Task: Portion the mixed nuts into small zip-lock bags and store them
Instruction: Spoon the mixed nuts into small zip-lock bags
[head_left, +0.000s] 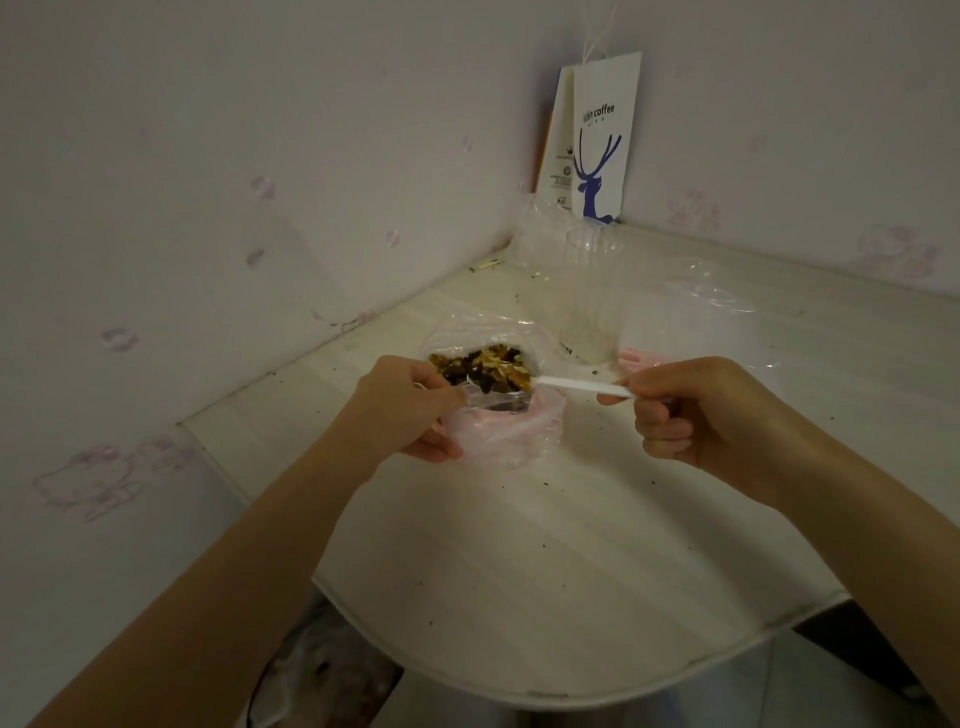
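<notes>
Mixed nuts (488, 368), brown and dark, lie in a clear plastic container (467, 332) near the table's left wall side. My left hand (405, 410) grips a small clear zip-lock bag (509, 426) with a pink strip, held open just in front of the nuts. My right hand (696, 410) pinches the handle of a white plastic spoon (576, 385). The spoon's bowl end reaches into the nuts at the bag's mouth.
A clear glass (589, 312) stands behind the spoon. More clear bags (711, 296) lie to its right. A white paper coffee bag (602, 145) with a blue deer leans in the wall corner. Crumbs dot the white table (519, 545), whose curved front edge is near me.
</notes>
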